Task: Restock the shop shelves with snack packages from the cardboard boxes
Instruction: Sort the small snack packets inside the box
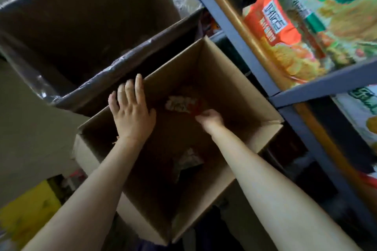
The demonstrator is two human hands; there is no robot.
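Open brown cardboard box (214,79) sits just beside the blue-grey metal shelf frame (240,43), prob so packs can go straight across. It's nearly empty.

Left hand (131,112) lies flat on the box's 10 o'clock rim, fingers (130,89) straight and released, gripping nothing; my read is it steadies the box while the other arm digs.

Right hand (209,117) reaches deep inside, fingers curled at the red edge of a crumpled white-and-red snack pack (179,103) on the box floor. The pack lies at approx 10 o'clock from that hand, touching the fingertips. Whether it's already pinched or only touched, can't tell — too dark and blurred.

A second pale crumpled pack (189,159) lies at 6 o'clock of the right hand, under the forearm, well apart from both hands.

Orange-red crisp bag (273,24) and green crisp bag (336,6) already lie on the shelf, at 2 o'clock. A bigger dark-lined box (81,26) stands at 11 o'clock.
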